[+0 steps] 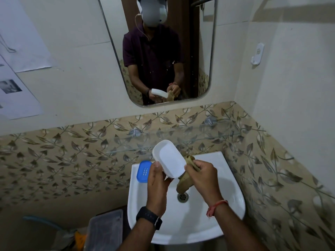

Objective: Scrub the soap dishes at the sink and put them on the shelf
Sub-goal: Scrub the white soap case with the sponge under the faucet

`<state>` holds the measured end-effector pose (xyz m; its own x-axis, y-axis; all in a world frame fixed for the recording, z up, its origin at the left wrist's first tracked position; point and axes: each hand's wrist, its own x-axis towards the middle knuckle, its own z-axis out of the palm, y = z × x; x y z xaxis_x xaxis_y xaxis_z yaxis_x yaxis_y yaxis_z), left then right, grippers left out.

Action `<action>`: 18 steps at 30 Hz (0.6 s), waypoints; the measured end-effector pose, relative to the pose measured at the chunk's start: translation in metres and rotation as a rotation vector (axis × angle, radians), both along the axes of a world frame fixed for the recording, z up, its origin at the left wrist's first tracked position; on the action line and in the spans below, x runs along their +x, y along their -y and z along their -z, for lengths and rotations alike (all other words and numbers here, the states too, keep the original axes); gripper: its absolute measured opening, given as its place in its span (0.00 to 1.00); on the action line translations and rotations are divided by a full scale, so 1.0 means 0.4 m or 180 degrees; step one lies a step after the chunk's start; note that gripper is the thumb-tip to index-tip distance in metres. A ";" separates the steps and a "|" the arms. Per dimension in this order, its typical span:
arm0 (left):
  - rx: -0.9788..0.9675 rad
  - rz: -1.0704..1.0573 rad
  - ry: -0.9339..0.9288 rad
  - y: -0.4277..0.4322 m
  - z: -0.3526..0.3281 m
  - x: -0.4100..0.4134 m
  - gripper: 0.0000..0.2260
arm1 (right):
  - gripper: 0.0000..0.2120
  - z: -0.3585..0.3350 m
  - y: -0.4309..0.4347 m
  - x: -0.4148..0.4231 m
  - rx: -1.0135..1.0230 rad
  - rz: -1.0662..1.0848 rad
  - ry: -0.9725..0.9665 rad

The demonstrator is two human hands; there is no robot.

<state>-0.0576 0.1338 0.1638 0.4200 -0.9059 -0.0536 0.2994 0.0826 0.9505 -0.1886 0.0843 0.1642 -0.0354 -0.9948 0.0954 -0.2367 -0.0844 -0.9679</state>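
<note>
Above the white sink [223,201] my left hand [157,183] grips a white soap dish [169,159] by its near left edge, hollow side tilted up toward me. My right hand [202,178] holds a brownish cloth [184,183] bunched against the dish's right edge; the cloth hangs down toward the drain [182,197]. A blue soap dish [143,171] lies on the sink's back left corner. The glass shelf [208,136] runs along the wall just behind the sink, with nothing on it.
A mirror [163,51] hangs above the shelf. The tiled right wall [272,169] stands close to the sink. Below left of the sink sits a clear plastic lidded box [104,230]. A white hook [257,54] is fixed on the right wall.
</note>
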 end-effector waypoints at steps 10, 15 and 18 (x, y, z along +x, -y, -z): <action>0.0006 0.0054 -0.0609 0.025 -0.016 -0.014 0.26 | 0.13 -0.007 -0.018 0.002 0.0562 -0.0447 0.0567; 0.0049 0.0243 -0.0904 0.030 -0.015 -0.010 0.33 | 0.11 0.006 -0.067 0.000 0.1336 -0.0592 0.1237; 0.0022 0.0347 -0.0778 0.031 -0.012 -0.003 0.32 | 0.08 -0.004 -0.077 -0.012 0.1625 -0.0822 0.1380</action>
<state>-0.0588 0.1215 0.1685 0.2938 -0.9444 -0.1478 0.5268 0.0310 0.8494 -0.1934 0.1151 0.1657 0.2780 -0.8933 -0.3533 0.1446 0.4025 -0.9039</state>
